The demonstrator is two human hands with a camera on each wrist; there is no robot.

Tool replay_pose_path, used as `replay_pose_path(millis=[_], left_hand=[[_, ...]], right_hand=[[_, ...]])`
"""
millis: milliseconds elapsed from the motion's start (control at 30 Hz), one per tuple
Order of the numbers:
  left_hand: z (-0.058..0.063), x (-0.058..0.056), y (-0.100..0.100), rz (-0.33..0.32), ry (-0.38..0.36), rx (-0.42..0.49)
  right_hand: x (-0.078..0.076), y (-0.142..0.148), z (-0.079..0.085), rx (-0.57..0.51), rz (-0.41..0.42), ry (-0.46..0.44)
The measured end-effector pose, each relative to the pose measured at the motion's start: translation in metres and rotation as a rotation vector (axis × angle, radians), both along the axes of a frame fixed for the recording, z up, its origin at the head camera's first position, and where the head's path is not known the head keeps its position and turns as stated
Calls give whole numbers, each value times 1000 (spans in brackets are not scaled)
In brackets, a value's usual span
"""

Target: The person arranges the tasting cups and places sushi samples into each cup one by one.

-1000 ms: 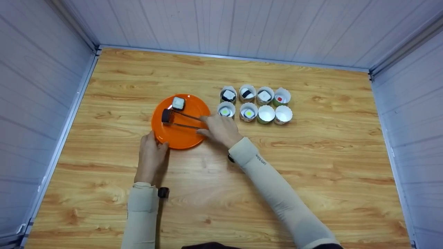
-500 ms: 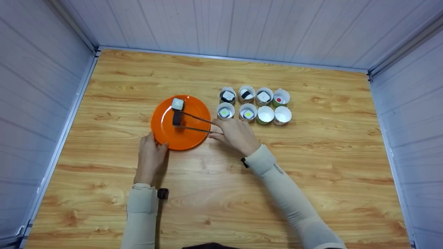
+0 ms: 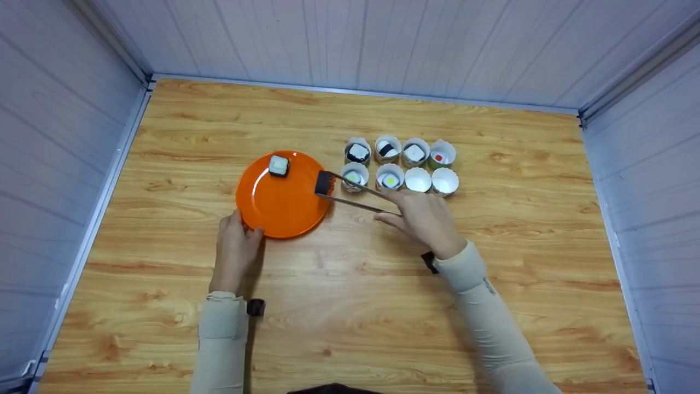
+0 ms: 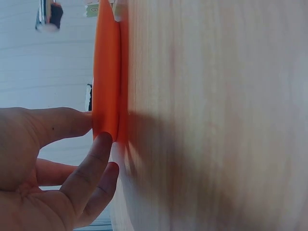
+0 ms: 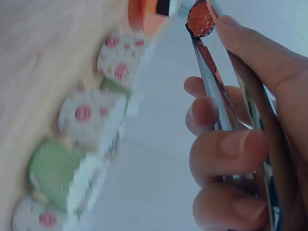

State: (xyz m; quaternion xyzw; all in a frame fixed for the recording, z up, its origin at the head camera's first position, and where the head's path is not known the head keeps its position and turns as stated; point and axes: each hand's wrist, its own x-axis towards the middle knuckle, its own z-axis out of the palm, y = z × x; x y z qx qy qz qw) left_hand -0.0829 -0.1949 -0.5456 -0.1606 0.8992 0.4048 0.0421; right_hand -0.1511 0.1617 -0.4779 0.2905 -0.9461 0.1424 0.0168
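In the head view, my left hand [image 3: 235, 243] holds the near left rim of an orange plate [image 3: 279, 208]. The left wrist view has its fingers pinching the plate edge [image 4: 106, 77]. My right hand [image 3: 426, 219] grips metal tongs [image 3: 361, 205]. Between the tong tips is a black-wrapped sushi piece [image 3: 324, 183], held above the plate's right rim; the right wrist view reveals its orange roe top [image 5: 200, 20]. Another sushi piece [image 3: 279, 165], white on top with a dark wrap, lies on the plate's far side.
Two rows of paper cups stand right of the plate. Several contain sushi, such as the back left cup [image 3: 357, 150] and the yellow-green-dotted one [image 3: 390, 179]. Nothing shows inside two front cups, one of them at the right end [image 3: 445, 181]. Pale walls [image 3: 355, 44] enclose the wooden tabletop [image 3: 339, 306].
My right hand has moved right, carrying the roe sushi in the tongs from the plate's left part to its right rim. My left hand has stayed at the plate edge.
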Motion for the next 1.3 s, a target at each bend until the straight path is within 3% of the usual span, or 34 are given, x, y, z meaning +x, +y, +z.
replay_pose_path(millis=[167, 700, 900, 1133, 1300], left_hand=[[-1, 1, -2, -24, 37, -17], [2, 2, 0, 13, -43, 8], [2, 2, 0, 5, -55, 24], [-2, 1, -2, -34, 35, -12], [-2, 1, -2, -25, 8, 4]], right_hand=[[6, 30, 7, -2, -52, 4], [19, 119, 5, 43, -296, 8], [17, 131, -1, 68, -315, 4], [16, 134, -4, 87, -302, 1], [14, 134, -8, 103, -300, -19]])
